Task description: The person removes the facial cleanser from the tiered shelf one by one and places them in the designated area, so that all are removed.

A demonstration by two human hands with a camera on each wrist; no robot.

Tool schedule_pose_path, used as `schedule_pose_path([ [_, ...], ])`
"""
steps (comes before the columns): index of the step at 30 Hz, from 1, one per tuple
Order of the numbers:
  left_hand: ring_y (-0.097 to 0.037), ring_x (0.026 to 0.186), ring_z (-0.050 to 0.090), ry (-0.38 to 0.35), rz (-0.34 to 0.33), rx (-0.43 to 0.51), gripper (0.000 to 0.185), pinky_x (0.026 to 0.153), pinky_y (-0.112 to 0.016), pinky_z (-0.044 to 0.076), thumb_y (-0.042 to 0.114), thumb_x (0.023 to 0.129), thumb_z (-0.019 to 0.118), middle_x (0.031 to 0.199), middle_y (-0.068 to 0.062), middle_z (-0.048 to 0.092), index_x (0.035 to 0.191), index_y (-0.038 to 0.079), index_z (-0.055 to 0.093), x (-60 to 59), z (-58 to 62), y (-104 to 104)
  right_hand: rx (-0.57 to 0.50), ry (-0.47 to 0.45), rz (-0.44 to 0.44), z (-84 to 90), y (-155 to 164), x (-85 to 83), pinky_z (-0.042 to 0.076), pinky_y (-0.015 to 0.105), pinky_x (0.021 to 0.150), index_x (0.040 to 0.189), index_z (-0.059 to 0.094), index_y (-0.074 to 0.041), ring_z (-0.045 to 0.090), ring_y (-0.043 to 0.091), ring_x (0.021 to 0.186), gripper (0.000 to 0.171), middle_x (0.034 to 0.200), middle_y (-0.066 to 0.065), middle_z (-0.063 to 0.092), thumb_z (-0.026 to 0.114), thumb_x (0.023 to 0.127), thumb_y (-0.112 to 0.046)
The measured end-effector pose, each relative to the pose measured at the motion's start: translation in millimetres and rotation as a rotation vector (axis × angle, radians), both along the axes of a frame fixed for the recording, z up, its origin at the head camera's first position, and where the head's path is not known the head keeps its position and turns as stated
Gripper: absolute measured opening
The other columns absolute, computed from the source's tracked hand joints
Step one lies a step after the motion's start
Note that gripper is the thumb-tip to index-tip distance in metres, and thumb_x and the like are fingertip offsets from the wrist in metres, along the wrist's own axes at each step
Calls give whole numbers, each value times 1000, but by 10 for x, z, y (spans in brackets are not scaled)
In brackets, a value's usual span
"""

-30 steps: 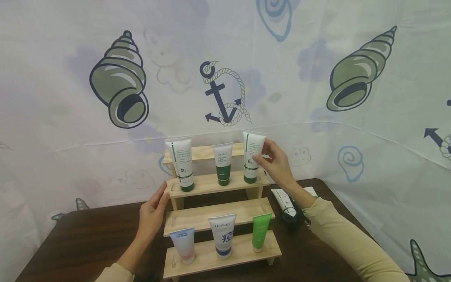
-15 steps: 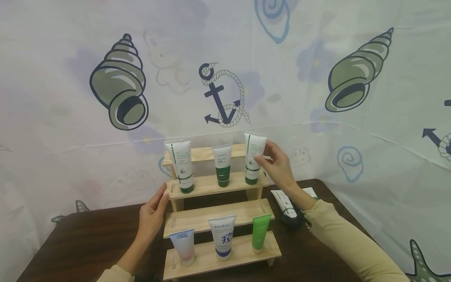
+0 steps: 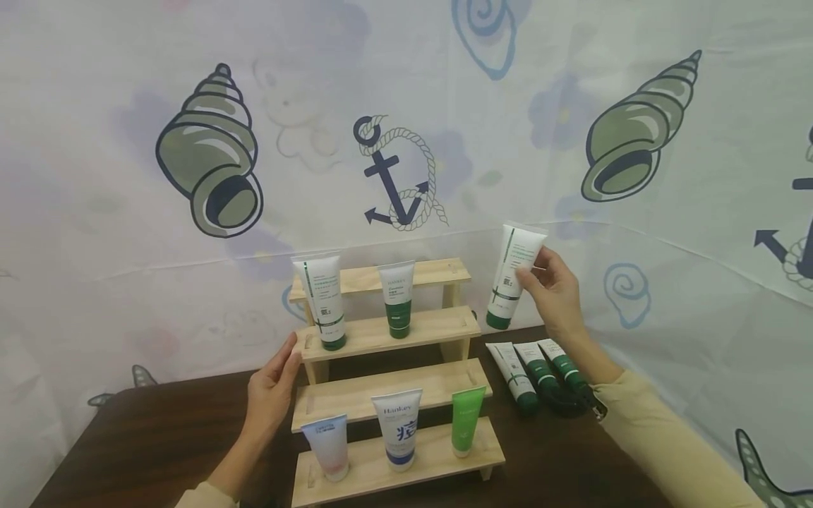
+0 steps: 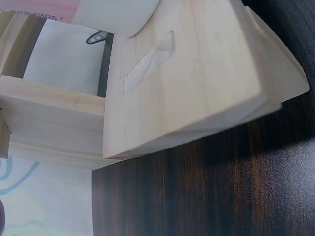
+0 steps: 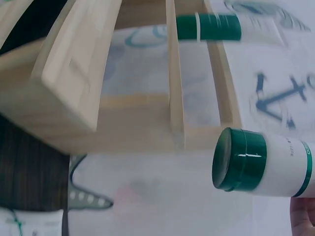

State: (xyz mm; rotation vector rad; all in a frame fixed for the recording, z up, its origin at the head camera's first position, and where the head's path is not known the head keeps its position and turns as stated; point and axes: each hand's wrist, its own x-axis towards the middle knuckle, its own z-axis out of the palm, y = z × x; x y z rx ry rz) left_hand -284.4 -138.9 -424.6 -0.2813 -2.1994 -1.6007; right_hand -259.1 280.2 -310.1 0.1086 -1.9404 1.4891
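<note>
My right hand (image 3: 555,289) pinches a white tube with a green cap (image 3: 512,275) between thumb and fingers. It is tilted in the air, right of the stepped wooden display rack (image 3: 438,326); the right wrist view shows its green cap (image 5: 240,160) close up. My left hand (image 3: 272,386) holds the left end of the rack's second shelf from the top. On that shelf stand a large white tube (image 3: 322,300) and a smaller white-and-green tube (image 3: 397,300). A pink-and-white tube (image 3: 329,448), a white-and-blue tube (image 3: 399,429) and a green tube (image 3: 466,421) stand on the lowest shelf.
Right of the rack, several white-and-green tubes, including a long white tube (image 3: 513,374), lie on the dark wooden table (image 3: 178,423). A patterned cloth (image 3: 406,63) hangs behind the table. In the left wrist view the lowest shelf's end (image 4: 197,93) fills the middle.
My right hand has lifted the white tube off the shelf and moved it right, tilting it. The tubes lying on the table are now less covered by the arm. My left hand stays at the rack.
</note>
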Motion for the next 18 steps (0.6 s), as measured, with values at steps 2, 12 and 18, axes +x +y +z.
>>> schedule_pose_path([
  [2, 26, 116, 41, 1, -1, -3, 43, 95, 2, 36, 19, 102, 54, 145, -9, 50, 140, 0, 50, -1, 2, 3, -54, -26, -32, -29, 135, 13, 52, 11, 78, 136, 51, -2, 59, 1, 90, 43, 100, -16, 58, 61, 95, -5],
  [12, 31, 109, 40, 0, 12, -14, 42, 93, 3, 37, 20, 102, 53, 144, -10, 49, 140, 2, 51, 6, 37, 1, -249, -129, -61, -279, 857, 84, 53, 7, 71, 143, 44, -6, 62, -5, 82, 50, 91, -22, 63, 61, 96, -10],
  [18, 30, 110, 41, -1, 10, -15, 42, 94, 2, 36, 18, 102, 53, 144, -10, 49, 140, 1, 51, 6, 27, 3, -76, -306, -144, -555, 1264, 125, 51, 10, 64, 143, 37, 3, 58, -12, 73, 51, 81, -32, 56, 56, 99, -15],
])
